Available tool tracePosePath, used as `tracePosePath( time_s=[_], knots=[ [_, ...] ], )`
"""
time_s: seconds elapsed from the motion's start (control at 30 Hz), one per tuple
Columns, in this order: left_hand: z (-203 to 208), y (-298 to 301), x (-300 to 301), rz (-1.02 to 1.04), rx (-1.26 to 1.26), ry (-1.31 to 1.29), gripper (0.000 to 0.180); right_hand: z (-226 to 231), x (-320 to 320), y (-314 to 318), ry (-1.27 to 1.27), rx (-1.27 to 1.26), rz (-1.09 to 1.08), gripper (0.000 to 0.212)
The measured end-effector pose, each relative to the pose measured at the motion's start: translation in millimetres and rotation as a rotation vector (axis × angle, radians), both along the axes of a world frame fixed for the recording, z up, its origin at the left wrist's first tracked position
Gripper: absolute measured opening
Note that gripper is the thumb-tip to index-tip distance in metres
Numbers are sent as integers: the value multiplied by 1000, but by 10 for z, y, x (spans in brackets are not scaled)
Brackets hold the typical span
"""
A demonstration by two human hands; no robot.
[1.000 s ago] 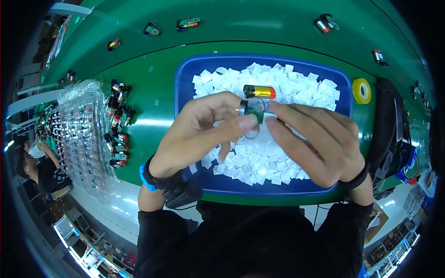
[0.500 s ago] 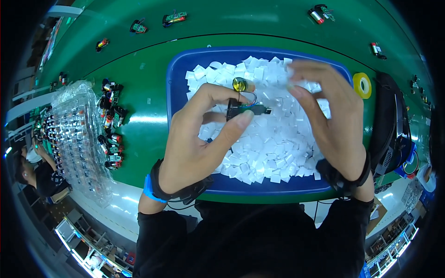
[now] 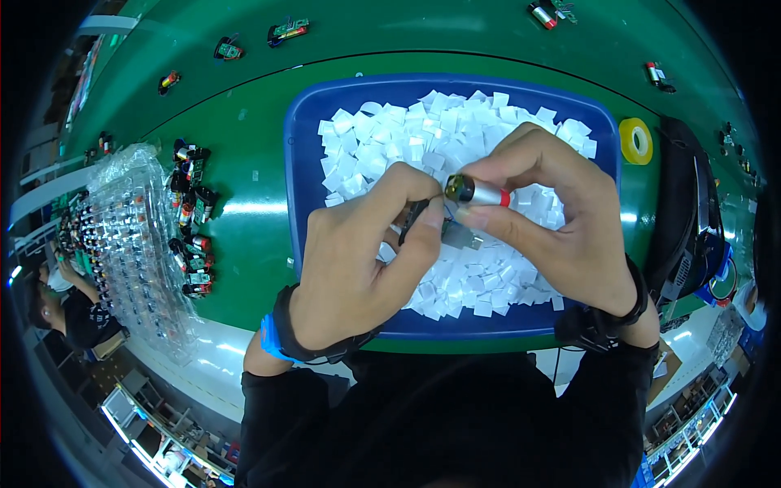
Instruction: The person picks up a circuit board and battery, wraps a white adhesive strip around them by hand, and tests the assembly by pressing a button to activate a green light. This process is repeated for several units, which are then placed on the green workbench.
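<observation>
Above a blue tray (image 3: 294, 175) full of small white square pieces (image 3: 455, 122), both my hands are closed on one wired assembly. My left hand (image 3: 366, 244) pinches its dark circuit board (image 3: 416, 220) between thumb and index finger. A grey tab with a metal plug end (image 3: 462, 237) sticks out past the thumb. My right hand (image 3: 569, 220) grips a small cylindrical battery (image 3: 486, 193), silver with a red end and a dark, yellowish end, lying sideways between thumb and fingers. Thin wires run between battery and board.
Several similar battery-and-board assemblies (image 3: 195, 207) lie left of the tray, beside a bubble-wrap-covered batch (image 3: 134, 244). Others lie along the far table, such as one board (image 3: 289, 31). A yellow tape roll (image 3: 635, 141) and a black bag (image 3: 679, 211) sit at right. A person (image 3: 73, 301) sits far left.
My right hand has come left and down from over the tray and taken hold of the battery. The battery now lies lower and further right, beside the board.
</observation>
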State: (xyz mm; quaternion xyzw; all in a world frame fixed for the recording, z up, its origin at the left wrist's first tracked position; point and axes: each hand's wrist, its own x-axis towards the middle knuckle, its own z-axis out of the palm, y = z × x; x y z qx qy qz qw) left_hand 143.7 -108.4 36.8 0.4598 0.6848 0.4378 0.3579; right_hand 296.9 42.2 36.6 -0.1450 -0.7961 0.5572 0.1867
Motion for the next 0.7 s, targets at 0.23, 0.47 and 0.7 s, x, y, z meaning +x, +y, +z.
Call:
tracePosePath(
  time_s=[0.23,0.47,0.7],
  knots=[
    [-27,-25,-16,2,-2,-67,13,15,-19,11,68,310,30,30],
    [-120,-27,-236,1,-19,-1033,15,-28,-78,60,246,496,128,26],
    [-6,-6,-189,65,-15,-935,25,-62,-63,10,292,544,70,24]
  ],
)
